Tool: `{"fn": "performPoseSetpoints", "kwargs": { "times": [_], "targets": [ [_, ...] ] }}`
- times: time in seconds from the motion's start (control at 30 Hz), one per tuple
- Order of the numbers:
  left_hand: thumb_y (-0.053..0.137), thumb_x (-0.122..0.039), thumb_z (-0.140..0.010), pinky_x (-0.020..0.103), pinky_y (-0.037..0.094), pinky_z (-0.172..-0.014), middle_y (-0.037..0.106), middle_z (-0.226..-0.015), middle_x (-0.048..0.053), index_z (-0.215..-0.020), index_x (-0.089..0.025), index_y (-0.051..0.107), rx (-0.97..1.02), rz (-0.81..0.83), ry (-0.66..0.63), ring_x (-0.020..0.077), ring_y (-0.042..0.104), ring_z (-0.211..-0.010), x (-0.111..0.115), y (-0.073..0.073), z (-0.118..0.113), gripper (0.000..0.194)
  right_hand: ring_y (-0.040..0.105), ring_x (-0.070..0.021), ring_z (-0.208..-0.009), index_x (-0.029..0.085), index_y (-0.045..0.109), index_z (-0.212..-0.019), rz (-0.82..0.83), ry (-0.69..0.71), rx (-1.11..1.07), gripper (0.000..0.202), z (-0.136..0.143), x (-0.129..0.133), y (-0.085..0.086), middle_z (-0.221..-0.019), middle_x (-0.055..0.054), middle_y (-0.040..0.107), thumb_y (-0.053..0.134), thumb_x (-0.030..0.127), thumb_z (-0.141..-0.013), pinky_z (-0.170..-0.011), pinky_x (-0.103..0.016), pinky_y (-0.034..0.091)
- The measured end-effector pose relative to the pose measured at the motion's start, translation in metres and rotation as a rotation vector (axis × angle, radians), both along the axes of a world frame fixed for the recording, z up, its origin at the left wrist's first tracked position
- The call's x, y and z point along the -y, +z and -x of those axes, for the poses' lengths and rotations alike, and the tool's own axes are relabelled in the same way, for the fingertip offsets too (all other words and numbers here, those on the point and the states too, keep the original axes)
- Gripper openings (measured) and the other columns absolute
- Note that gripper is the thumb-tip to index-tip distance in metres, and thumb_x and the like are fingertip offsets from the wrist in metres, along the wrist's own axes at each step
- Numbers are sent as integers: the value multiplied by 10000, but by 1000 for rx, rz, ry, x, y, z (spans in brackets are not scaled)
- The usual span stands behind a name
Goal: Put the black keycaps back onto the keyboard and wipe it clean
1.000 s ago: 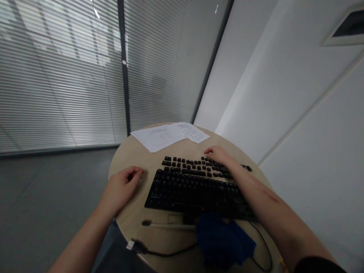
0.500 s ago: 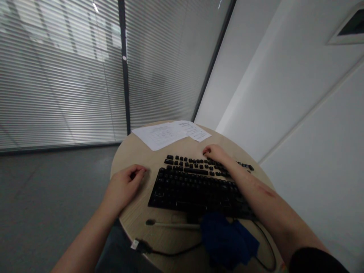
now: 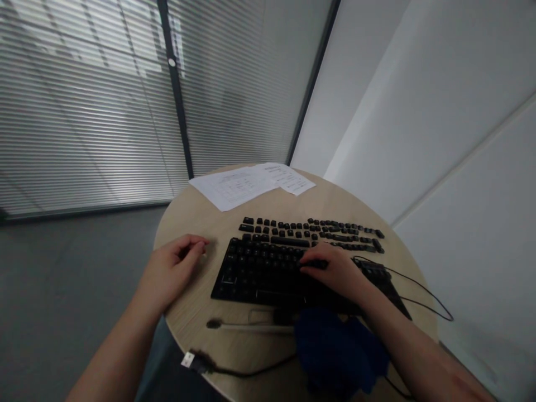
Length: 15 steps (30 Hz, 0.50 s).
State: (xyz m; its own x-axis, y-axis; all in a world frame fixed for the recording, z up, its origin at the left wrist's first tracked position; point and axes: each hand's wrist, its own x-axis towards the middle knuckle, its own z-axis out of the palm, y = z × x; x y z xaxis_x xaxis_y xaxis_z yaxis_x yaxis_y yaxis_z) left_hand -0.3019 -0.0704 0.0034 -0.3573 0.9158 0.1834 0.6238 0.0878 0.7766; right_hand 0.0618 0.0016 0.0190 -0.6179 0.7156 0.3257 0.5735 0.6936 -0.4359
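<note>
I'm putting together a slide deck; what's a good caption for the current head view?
Right hand at a black keyboard, left hand beside it, loose keycaps in rows beyond.

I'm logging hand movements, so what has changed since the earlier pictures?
The right hand has moved from the loose keys back toward the person, now over the keyboard; whether it holds a key is unclear. The left hand stays left of the keyboard; the papers and blue cloth lie as before.
</note>
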Motion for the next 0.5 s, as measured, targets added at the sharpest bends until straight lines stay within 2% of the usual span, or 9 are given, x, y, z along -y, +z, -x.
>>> {"fn": "performPoseSetpoints", "kwargs": {
  "times": [0.17, 0.4, 0.5],
  "targets": [
    [529, -579, -825, 296, 500, -666, 762, -809, 23, -917, -227, 732, -34, -13, -63, 220, 675, -739, 2, -2, 0, 417, 717, -205, -912, 257, 796, -929, -1, 43, -69, 102, -2, -6, -11, -953, -33, 793, 762, 206, -848, -860, -359, 566],
    [538, -558, -874, 306, 546, -706, 775, -876, 47, -1014, -211, 741, -90, -23, -142, 209, 671, -727, 5, -1, -4, 426, 718, -203, -930, 272, 805, -919, -31, 124, -64, 142, -2, -1, -8, -956, -30, 799, 730, 164, -864, -882, -365, 568],
    [524, -526, -912, 350, 566, -818, 773, -1030, 88, -1097, -208, 730, -208, -87, -237, 244, 696, -896, 6, 0, -6, 422, 723, -199, -921, 267, 805, -896, -31, 135, -48, 156, 0, 2, -6, -954, -27, 801, 720, 140, -865, -884, -354, 565]
  ]
}}
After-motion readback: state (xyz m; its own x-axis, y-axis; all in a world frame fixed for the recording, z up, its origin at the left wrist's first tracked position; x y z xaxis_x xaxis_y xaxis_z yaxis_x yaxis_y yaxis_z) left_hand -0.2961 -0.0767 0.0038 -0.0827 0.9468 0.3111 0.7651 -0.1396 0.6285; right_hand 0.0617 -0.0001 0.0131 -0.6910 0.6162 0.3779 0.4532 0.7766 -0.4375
